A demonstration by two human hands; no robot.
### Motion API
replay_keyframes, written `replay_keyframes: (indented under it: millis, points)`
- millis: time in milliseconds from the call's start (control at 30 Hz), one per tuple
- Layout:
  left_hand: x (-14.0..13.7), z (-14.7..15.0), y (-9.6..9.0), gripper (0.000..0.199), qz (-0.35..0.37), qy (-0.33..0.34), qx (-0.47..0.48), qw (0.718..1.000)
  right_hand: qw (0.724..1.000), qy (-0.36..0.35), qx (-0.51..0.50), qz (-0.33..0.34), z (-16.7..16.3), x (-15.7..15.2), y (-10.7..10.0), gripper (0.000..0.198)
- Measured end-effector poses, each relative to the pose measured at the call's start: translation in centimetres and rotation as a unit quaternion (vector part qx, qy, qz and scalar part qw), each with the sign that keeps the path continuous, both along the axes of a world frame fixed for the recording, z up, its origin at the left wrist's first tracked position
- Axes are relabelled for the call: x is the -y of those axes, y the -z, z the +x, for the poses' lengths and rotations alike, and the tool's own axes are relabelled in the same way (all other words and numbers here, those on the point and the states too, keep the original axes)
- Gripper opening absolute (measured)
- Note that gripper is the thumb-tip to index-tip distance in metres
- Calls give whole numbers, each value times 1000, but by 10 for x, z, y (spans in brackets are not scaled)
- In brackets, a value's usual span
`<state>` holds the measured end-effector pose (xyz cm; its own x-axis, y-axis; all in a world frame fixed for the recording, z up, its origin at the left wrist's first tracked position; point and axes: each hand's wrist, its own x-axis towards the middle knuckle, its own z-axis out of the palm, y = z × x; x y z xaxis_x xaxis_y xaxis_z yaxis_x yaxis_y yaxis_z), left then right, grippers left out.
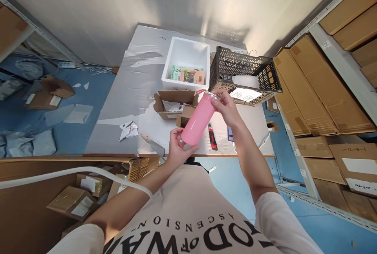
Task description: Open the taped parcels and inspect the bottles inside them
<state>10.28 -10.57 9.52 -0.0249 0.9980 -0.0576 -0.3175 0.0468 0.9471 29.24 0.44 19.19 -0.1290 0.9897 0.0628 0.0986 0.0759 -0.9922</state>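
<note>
Well, pink bottle [198, 122], half-hidden phone [229, 135] perhaps

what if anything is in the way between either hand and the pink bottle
Nothing visible: the left hand holds the pink bottle at its lower end and the right hand grasps its silver-ringed end. The open cardboard box is beyond, not between.

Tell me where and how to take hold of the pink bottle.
Grip the pink bottle around mid-body from above, fingers wrapped across its length. That seems best: the body is straight and round, and it tilts with the left hand at its base and the right hand at its top, leaving the middle bare.
</note>
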Motion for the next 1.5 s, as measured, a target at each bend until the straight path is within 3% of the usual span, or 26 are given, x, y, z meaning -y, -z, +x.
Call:
replay_keyframes:
  millis: [100,200,300,367,500,667,833,1133,1500]
  points:
    - [1,-9,-6,83,-81,128,136,979,999,4,-47,-9,5,-3,5,49]
    - [0,-16,-15,79,-185,260,248,915,997,12,-73,-7,9,-5,11,56]
    - [1,-17,-21,62,-223,287,265,893,997,14,-80,-4,8,-6,20,62]
    - [2,-15,-22,51,-229,281,255,897,996,8,-89,-6,6,-7,26,64]
    - [3,-13,-22,52,-194,225,219,929,995,-31,-89,6,8,-8,23,67]
    - [0,-12,-14,60,-109,126,114,979,995,-99,9,30,21,-6,-10,59]
    - [-2,-5,-5,61,-40,63,45,996,986,-153,69,-22,26,-1,-35,50]
    - [4,1,-1,66,-76,60,28,995,993,-93,70,-35,4,-6,-8,38]
    - [3,7,6,72,-56,30,-29,998,995,-58,76,41,-3,-5,9,43]
